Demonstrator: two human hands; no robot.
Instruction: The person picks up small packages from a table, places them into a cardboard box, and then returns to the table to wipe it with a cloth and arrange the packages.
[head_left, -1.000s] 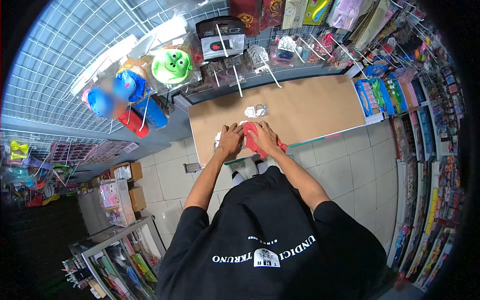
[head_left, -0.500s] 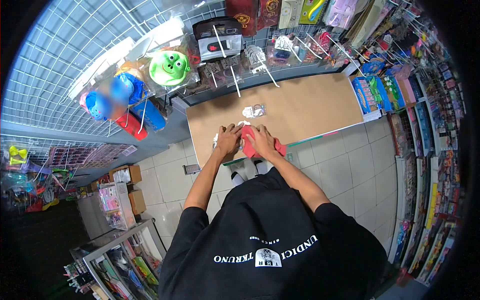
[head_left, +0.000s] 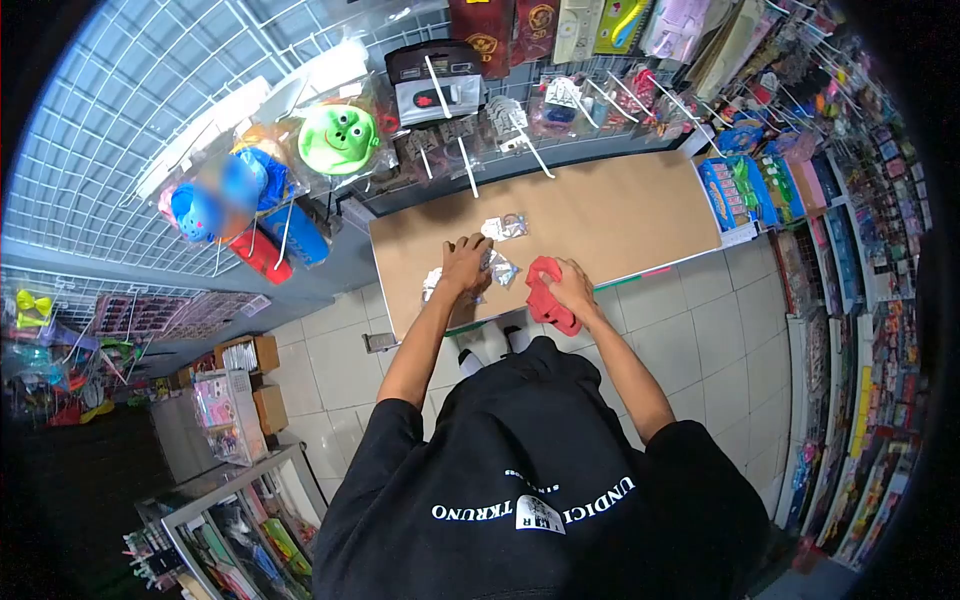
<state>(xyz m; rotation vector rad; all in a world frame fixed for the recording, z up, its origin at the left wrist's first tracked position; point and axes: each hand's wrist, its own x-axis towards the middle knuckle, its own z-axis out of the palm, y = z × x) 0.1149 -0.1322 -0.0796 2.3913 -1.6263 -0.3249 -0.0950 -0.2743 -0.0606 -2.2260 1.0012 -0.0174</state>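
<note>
My right hand grips a crumpled red cloth, which hangs over the front edge of the brown tabletop. Fingers stretched, my left hand lies on the tabletop among small clear packets with white cards. One such packet is just right of its fingers. Another small packet sits to its left, partly hidden by the wrist. Farther back lies a packet with a white card, apart from both hands.
Behind the table, hooks on a wire grid carry packaged goods and a green frog-faced item. Blue boxes stand at the table's right end. Stocked shelves line the right side; a glass cabinet stands lower left.
My right hand has drawn the red cloth to the right and toward me, away from my left hand. This uncovers a packet beside the left hand, which has barely moved.
</note>
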